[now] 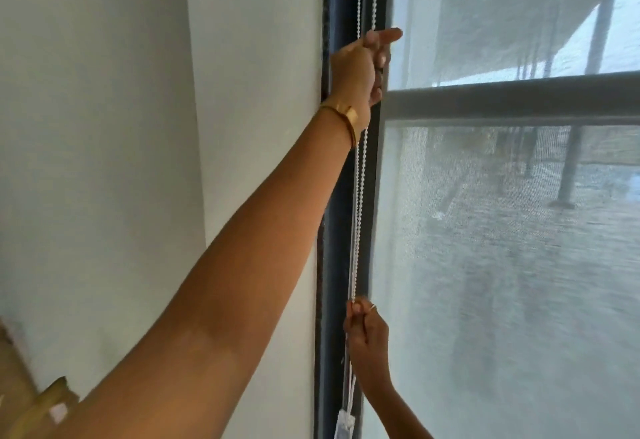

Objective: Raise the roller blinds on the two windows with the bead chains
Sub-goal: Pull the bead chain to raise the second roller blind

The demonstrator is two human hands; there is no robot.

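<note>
The right hand, low and nearest, pinches the bead chain by the window frame's left edge. The chain runs vertically, two strands, up to the left hand, closed on it with forefinger extended. One roller blind shows, covering the pane rightward.

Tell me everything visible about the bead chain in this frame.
The bead chain is a white loop of small round beads, plastic by the look, hanging as two near-vertical strands along the dark window frame. The left hand grips it high up; the right hand pinches it lower down. Near the bottom sits a whitish fitting, blurred.
</note>
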